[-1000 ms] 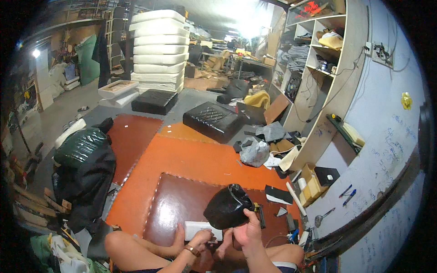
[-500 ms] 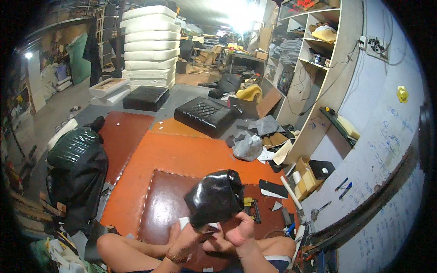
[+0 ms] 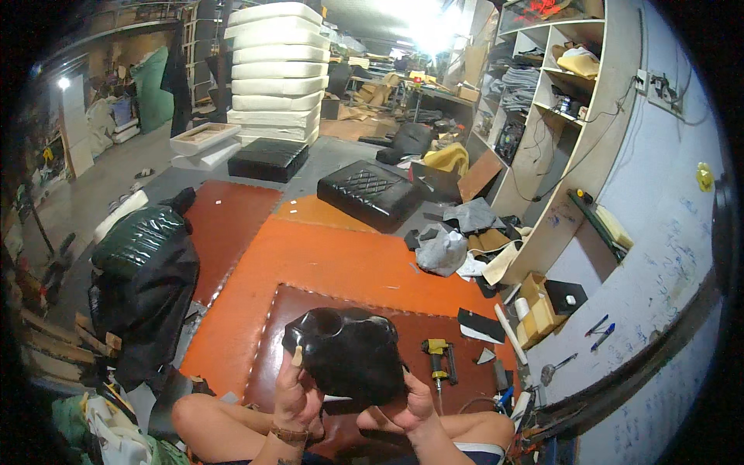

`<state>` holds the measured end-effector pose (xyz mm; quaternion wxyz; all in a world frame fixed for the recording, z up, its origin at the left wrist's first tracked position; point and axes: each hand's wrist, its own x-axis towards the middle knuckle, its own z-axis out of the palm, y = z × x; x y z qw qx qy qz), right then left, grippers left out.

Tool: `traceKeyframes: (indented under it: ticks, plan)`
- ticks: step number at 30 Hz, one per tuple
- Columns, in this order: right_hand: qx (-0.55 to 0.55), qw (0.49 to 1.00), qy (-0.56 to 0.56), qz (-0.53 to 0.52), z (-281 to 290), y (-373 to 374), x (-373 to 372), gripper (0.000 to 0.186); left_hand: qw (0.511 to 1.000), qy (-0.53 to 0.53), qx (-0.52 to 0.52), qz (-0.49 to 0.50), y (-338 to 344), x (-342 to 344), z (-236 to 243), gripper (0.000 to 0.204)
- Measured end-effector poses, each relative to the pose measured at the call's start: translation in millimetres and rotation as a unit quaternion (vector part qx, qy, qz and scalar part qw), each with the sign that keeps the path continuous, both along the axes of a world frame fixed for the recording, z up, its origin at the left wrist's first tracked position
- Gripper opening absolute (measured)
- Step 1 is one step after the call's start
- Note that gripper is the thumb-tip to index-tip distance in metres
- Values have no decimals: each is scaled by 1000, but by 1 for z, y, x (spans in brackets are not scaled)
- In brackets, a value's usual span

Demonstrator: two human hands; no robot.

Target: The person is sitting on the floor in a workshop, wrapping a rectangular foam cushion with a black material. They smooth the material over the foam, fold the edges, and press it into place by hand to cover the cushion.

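A glossy black leather-like upholstered piece (image 3: 345, 353), rounded and with a dip along its far edge, is held up in front of my crossed legs. My left hand (image 3: 297, 394) is closed on its left side, the thumb pointing up along the edge. Its lower right corner is gripped by my right hand (image 3: 412, 404); some of the fingers are hidden behind the piece. A yellow and black air staple gun (image 3: 440, 360) lies on the brown mat (image 3: 267, 341), just beyond my right hand.
Two black padded seat blocks (image 3: 368, 194) lie farther out, near a tall stack of white foam cushions (image 3: 277, 58). Grey and tan scraps (image 3: 442, 252) are heaped at the right beside the shelf unit (image 3: 577, 147). Black sheeting (image 3: 147, 302) is piled at the left.
The black piece has turned and come lower, showing a broader face. My left hand has moved from beneath it to its left side. The staple gun is now fully uncovered.
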<state>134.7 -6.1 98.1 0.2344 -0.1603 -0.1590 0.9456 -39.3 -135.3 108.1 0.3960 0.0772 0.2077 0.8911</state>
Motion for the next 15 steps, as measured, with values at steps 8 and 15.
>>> traceKeyframes:
  ticks: [8, 15]
  plan:
    - [-13, 992, 120, -38, -7, 1, 0, 49, 999, -45, 19, -17, 2, -9, -6, 38]
    - [-17, 996, 87, -25, 5, -11, 13, 48, 998, 5, -19, -56, 3, 13, 5, 41]
